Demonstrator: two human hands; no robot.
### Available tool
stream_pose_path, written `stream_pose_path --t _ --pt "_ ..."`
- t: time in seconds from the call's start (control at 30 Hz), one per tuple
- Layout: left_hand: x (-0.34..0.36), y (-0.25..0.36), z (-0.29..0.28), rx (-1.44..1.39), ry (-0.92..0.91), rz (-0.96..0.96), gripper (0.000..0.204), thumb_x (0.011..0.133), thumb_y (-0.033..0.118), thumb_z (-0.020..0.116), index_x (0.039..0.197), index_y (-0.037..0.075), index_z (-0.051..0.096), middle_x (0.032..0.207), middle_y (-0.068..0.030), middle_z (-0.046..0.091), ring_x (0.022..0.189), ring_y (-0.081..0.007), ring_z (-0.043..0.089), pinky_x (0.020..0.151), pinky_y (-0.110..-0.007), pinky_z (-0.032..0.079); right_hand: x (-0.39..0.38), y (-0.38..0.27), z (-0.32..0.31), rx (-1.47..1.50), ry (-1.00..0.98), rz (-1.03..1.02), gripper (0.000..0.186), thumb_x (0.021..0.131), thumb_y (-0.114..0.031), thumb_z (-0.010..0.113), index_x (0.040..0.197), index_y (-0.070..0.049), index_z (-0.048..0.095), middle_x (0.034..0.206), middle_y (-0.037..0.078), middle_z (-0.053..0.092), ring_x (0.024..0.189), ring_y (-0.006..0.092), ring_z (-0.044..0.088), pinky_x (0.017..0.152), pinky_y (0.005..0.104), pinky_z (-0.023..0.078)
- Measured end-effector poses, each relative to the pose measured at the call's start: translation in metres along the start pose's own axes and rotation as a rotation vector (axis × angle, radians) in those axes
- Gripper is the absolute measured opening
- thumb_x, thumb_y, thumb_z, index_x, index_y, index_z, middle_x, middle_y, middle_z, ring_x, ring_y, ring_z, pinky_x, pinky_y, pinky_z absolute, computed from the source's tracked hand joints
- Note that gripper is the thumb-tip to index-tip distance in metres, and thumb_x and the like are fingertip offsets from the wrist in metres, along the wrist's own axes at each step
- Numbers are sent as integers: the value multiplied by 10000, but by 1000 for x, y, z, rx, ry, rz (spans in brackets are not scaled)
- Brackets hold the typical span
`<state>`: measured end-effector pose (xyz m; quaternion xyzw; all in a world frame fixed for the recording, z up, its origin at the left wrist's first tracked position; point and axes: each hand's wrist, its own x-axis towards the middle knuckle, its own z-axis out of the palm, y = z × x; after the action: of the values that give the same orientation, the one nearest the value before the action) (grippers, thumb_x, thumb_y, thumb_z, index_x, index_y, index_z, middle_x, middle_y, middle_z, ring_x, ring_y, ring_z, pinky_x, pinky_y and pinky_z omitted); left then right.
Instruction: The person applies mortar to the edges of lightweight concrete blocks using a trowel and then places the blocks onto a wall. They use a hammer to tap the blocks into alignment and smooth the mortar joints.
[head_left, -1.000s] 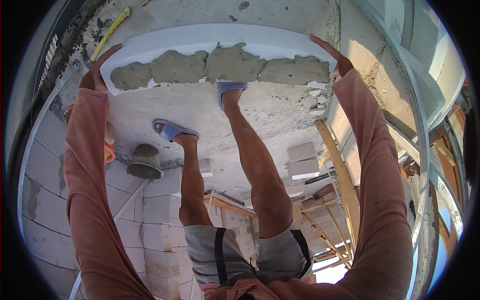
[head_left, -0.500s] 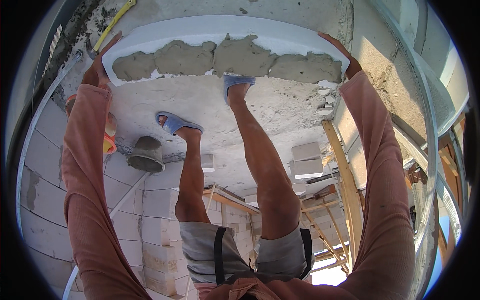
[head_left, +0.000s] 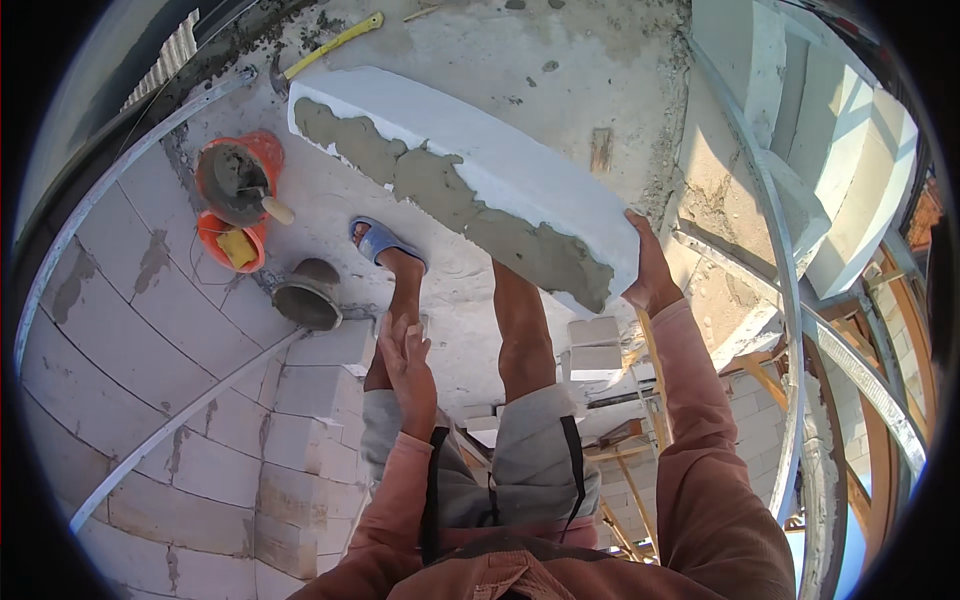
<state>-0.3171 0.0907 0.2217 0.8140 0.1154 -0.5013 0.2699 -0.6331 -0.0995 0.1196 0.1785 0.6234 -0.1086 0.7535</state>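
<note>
A long white building block (head_left: 490,140) lies slantwise ahead of me, one long side coated with a rough layer of wet grey mortar (head_left: 435,190). My right hand (head_left: 652,268) grips the block's right end, fingers over the edge. Its left end has no hand on it; what bears it there I cannot tell. My left hand (head_left: 408,375) is away from the block, by my left shin and knee, with fingers stretched and nothing in it. Beyond the block's left end is a hammer with a yellow handle (head_left: 335,45).
Two orange buckets (head_left: 268,150) stand left, one with mortar and a trowel (head_left: 278,208), the other with a yellow sponge (head_left: 237,247). A dark bucket (head_left: 308,295) sits near a block wall (head_left: 150,330). Metal rails (head_left: 770,220) curve along the right; small blocks (head_left: 595,345) lie behind my foot.
My left hand has let go of the block's left end and drawn back toward my knee. The block now slants, its right end nearer me, still held by my right hand.
</note>
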Motion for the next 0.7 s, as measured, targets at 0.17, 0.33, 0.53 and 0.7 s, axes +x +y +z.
stream_pose_path --t 0.17,0.33,0.53,0.7 --pt "-110 26 2 -20 -82 -5 748 1083 226 578 1657 23 144 1602 -241 371 1399 -304 492 1109 -407 448 -52 77 64 102 82 56 955 900 -596 678 1626 -137 261 1534 261 363 1403 440 447 1099 649 448" --pt "-134 50 -9 -82 -167 83 922 1049 313 646 1673 17 35 1659 -238 264 1526 -337 346 1228 -444 331 -102 130 149 124 200 24 933 910 -618 665 1613 -142 278 1494 258 384 1401 435 442 1120 633 442" --pt "-101 73 1 -7 75 293 1084 979 382 747 1615 -48 -19 1636 -264 221 1551 -341 229 1251 -464 268 -118 210 209 402 -15 38 741 992 -508 655 1498 -31 400 1458 156 473 1331 341 507 1121 512 479" --pt "-78 102 -15 -10 289 286 1173 874 366 879 1552 -71 27 1509 -311 280 1401 -376 366 1190 -469 325 -104 256 218 470 -20 156 644 1008 -464 665 1443 -36 459 1368 122 553 1236 289 561 1088 472 492"
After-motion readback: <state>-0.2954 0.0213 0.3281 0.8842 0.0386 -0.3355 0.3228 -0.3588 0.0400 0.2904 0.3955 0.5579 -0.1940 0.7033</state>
